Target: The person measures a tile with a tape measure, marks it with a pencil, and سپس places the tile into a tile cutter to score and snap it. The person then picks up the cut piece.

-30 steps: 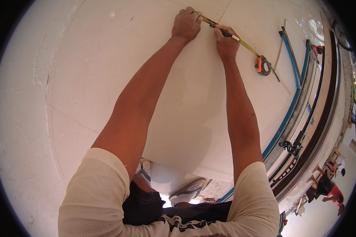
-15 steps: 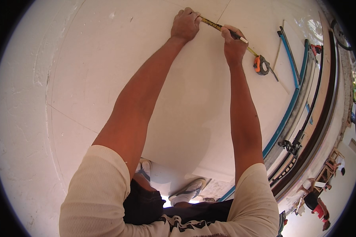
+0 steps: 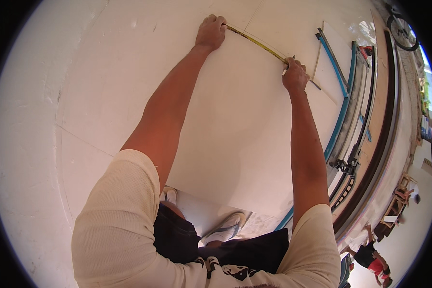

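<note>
My left hand [image 3: 210, 34] has its fingers closed on one end of a yellow tape measure blade [image 3: 257, 42], pressing it to the large pale board [image 3: 225, 120]. The blade stretches diagonally right to my right hand [image 3: 295, 77], which is closed around a dark pen with a white tip [image 3: 284, 71], at the blade's other end. The tape's case is hidden, apparently behind that hand. A thin line crosses the board beyond the blade, and a thin dark strip [image 3: 315, 84] lies just right of my right hand.
Blue and black metal bars [image 3: 337, 65] and a long cutting tool with a black fitting [image 3: 346, 165] lie along the right. A bicycle wheel [image 3: 402, 30] is at top right. Wooden stools [image 3: 396, 206] and another person [image 3: 369, 259] are at lower right. My sandaled foot [image 3: 223, 228] shows below.
My right hand has moved right and down along the blade, leaving more blade showing between my hands and covering the orange-black case. My left hand has shifted slightly left in the view.
</note>
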